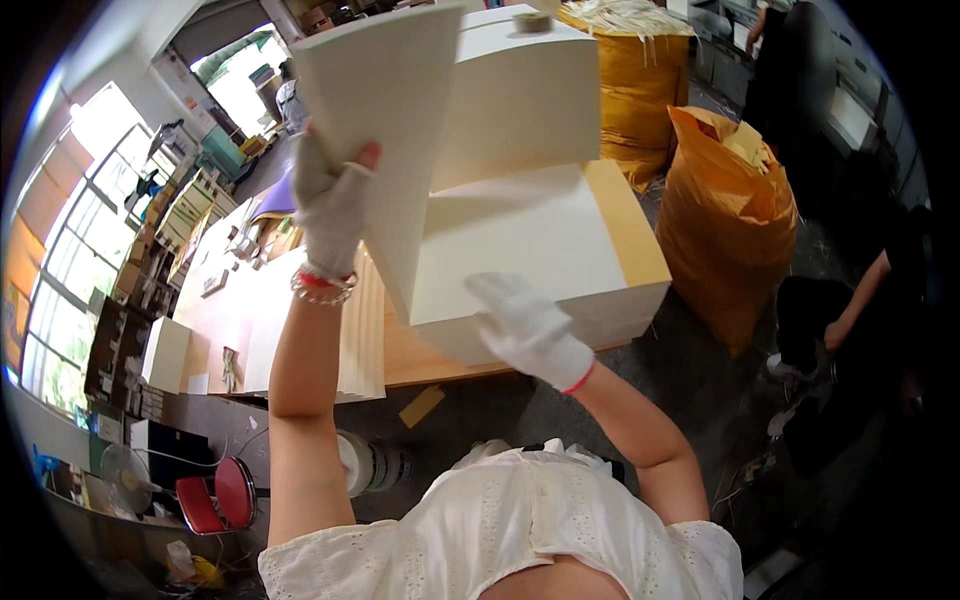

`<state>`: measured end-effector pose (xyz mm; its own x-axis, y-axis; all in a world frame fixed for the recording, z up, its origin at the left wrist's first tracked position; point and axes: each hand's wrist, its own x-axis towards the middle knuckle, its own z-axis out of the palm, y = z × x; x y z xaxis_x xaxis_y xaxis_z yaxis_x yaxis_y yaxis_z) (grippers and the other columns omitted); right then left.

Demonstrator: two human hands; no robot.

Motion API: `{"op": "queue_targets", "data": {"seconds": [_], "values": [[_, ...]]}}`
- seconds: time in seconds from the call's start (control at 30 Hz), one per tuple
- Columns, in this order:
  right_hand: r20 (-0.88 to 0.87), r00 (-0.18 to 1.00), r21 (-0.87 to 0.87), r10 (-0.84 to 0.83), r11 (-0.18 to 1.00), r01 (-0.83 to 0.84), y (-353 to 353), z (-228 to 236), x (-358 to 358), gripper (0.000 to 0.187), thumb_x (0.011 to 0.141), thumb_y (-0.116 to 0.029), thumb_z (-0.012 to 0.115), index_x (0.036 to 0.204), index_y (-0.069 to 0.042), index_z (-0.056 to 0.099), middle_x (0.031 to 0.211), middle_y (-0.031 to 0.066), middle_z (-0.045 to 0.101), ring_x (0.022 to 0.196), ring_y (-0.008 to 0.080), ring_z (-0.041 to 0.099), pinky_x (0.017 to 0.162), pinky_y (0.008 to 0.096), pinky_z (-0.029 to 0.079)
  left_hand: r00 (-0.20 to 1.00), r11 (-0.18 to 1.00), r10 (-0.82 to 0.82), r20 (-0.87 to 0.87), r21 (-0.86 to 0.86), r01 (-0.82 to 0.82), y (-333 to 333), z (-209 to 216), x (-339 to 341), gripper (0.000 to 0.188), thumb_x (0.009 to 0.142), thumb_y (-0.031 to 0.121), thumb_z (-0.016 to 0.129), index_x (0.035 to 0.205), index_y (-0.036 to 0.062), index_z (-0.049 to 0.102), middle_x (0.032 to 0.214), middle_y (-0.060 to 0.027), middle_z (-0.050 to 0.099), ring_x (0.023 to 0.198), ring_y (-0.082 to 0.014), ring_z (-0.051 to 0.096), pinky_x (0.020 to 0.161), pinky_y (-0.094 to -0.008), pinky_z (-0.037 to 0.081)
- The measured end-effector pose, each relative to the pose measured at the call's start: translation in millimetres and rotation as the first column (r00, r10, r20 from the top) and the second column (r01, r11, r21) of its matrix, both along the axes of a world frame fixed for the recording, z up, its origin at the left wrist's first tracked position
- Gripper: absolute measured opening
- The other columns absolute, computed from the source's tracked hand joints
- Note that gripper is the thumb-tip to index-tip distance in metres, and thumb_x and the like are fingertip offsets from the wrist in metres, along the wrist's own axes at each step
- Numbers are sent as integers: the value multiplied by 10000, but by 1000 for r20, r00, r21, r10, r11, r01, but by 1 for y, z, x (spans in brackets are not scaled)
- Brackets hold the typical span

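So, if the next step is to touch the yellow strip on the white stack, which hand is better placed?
Probably the right hand: it looks open and is nearer the yellow strip, while the left hand holds up a white sheet.

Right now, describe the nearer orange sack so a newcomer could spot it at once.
Find the low white stack by your right hand, with a tan strip along its right side. Right of that stands the nearer orange sack. Its open mouth shows yellowish pieces, unlike the farther orange sack, topped with white strips.

Smooth, matt paper sheets (400,110)
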<state>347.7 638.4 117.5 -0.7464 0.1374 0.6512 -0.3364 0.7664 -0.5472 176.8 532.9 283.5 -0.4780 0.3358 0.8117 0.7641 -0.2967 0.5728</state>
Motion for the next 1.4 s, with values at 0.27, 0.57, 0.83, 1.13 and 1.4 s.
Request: {"op": "queue_targets", "data": {"seconds": [0.27,0.57,0.83,1.13,1.4], "values": [[73,995,471,-68,882,26,-76,-10,-60,471,707,-194,706,1128,-50,551,1152,98,540,1102,299,502,1004,540,371,979,917,-89,182,398,9,-92,-13,-86,330,881,14,630,1192,12,522,1067,-78,627,955,-181,635,833,-308,541],[115,990,457,-81,889,19,-90,7,-64,496,633,-196,756,1056,-73,528,1102,74,535,1061,273,508,954,510,376,909,863,-281,308,495,99,-129,31,-194,261,879,-30,570,1137,14,567,1063,-97,648,942,-173,654,793,-291,566],[114,993,61,-22,998,15,-139,28,-116,776,785,-316,786,1384,-44,376,1357,170,464,1249,339,456,1065,450,365,967,778,208,149,573,-256,-165,53,-135,196,851,89,718,1004,40,605,879,-23,653,734,-76,570,615,-231,465],[-236,897,-663,373,613,-429,-228,-49,-230,701,885,-195,693,1453,-35,316,1382,128,458,1232,253,495,1019,365,439,598,658,752,-277,254,-709,-144,1,-64,721,716,138,717,1397,86,486,1419,-273,456,1231,-500,510,992,-512,480],[84,838,-939,539,325,-114,-276,-37,-239,562,910,-63,631,1402,-17,363,1199,76,559,1067,173,571,915,330,492,981,960,161,113,-250,-129,-277,-133,-183,665,920,323,642,1468,66,368,1452,-158,442,1305,-244,437,1065,-379,375]]}}
